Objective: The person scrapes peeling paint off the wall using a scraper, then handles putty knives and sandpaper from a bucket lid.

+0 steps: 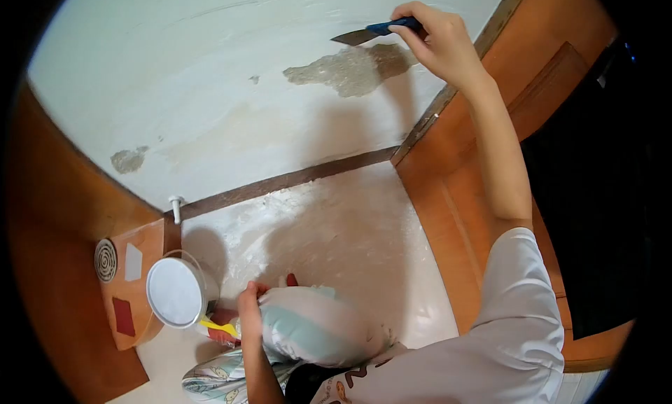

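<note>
A putty knife [357,36] with a blue handle is in my right hand [437,43], its metal blade pointing left against or just off the white wall [231,68]. Below the blade, the wall has a large bare grey patch [343,73]; a smaller one [128,160] shows at the lower left. My left hand [250,309] rests by my bent knee, fingers curled; whether they hold anything is hidden. Left of it are a yellow tool [220,327] and a white bucket [175,293] with a wire handle.
A white pipe-like piece [176,207] stands at the wall's lower corner. Beside the bucket, an orange surface [140,281] bears a spiral coil and cards. An orange wooden door [448,215] and black cloth [595,194] are on the right. Dust marks the floor [336,229].
</note>
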Tool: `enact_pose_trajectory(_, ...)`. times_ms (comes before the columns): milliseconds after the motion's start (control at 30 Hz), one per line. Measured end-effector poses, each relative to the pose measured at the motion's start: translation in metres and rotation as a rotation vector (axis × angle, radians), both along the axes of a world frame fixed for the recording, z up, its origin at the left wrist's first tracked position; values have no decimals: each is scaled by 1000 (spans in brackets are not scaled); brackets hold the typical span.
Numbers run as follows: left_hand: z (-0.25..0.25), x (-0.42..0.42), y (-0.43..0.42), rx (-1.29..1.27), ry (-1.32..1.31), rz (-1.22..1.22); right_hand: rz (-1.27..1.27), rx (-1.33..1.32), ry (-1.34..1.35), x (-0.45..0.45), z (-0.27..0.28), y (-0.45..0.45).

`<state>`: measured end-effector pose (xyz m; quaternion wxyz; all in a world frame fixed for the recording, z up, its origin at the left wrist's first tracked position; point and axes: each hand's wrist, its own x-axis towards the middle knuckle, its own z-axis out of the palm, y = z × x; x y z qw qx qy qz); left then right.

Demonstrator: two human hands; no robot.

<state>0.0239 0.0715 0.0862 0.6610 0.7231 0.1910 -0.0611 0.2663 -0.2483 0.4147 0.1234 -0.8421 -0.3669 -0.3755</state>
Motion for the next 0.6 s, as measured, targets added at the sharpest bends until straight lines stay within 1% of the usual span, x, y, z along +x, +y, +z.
enact_pose_trajectory(133,1,5,-1,1,12,-49,89,-161,-54,8,11,-9)
enact_pose_trajectory(233,0,4,0,-5,18,-14,36,-133,-3,13,19,-14)
enact_pose_trajectory(333,-6,2,2,-43,30,13,53,-172,-12,8,28,-12)
enact_pose_trajectory(433,-2,0,3,-47,46,-5,155,-288,-43,24,18,-10)
enact_pose_trajectory(467,1,1,2,-36,45,-24,145,-304,-1,26,14,-9)
enact_pose_trajectory(567,-4,2,4,-2,24,-27,74,-199,-5,13,24,-13)
enact_pose_trajectory(600,-9,-1,4,-16,37,-18,52,-186,71,10,25,-12)
